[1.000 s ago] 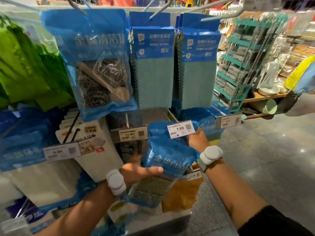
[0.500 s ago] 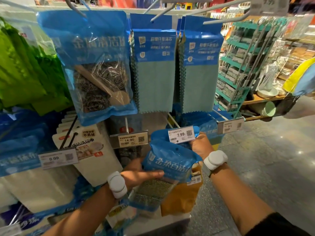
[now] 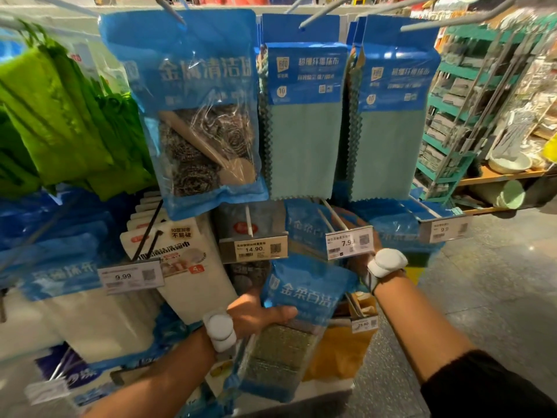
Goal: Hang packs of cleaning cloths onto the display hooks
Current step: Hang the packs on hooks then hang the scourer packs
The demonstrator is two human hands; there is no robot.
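My left hand (image 3: 256, 315) grips a blue pack of cleaning cloths (image 3: 304, 297) by its left side, thumb across the front. The pack is tilted, its top edge just below the 7.99 price tag (image 3: 349, 241). That tag sits on the tip of a white display hook (image 3: 334, 217), where another blue pack (image 3: 303, 229) hangs. My right hand (image 3: 358, 265) reaches up behind the tag along this hook. Its fingers are mostly hidden by the tag and the packs.
Above hang a steel scourer pack (image 3: 199, 116) and two teal microfibre cloth packs (image 3: 304, 116) on long hooks. Green cloths (image 3: 60, 116) hang at the left. Tags 14.90 (image 3: 253, 247) and 9.99 (image 3: 129, 276) stick out. A green rack (image 3: 452, 131) stands to the right.
The pack in my left hand has dropped slightly below the 7.99 tag. My right hand has reached farther up behind the tag along the hook.
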